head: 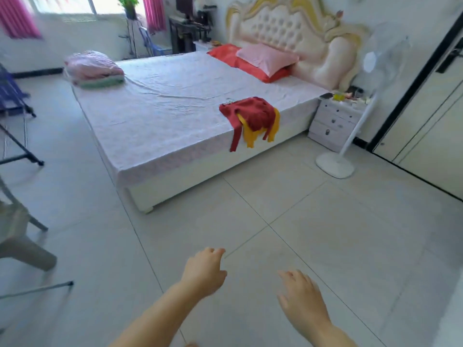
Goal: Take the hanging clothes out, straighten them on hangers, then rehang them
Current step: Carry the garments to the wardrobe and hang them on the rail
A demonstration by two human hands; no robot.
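A red garment (253, 113) lies crumpled on the near right corner of the bed (160, 116), over a yellow garment (250, 136); sleeves of both hang down the bed's side. A thin hanger hook (228, 100) shows at the red garment's upper left. My left hand (204, 270) and my right hand (300, 294) are held out low over the tiled floor, well short of the bed. Both hands hold nothing, fingers loosely spread.
A white pedestal fan (337, 162) stands by the white nightstand (334, 123) right of the bed. Folded bedding (94, 68) sits on the bed's far left corner. A dark rack frame (22, 146) and a grey plastic chair (20, 236) are at the left. Wardrobe doors (431, 136) line the right.
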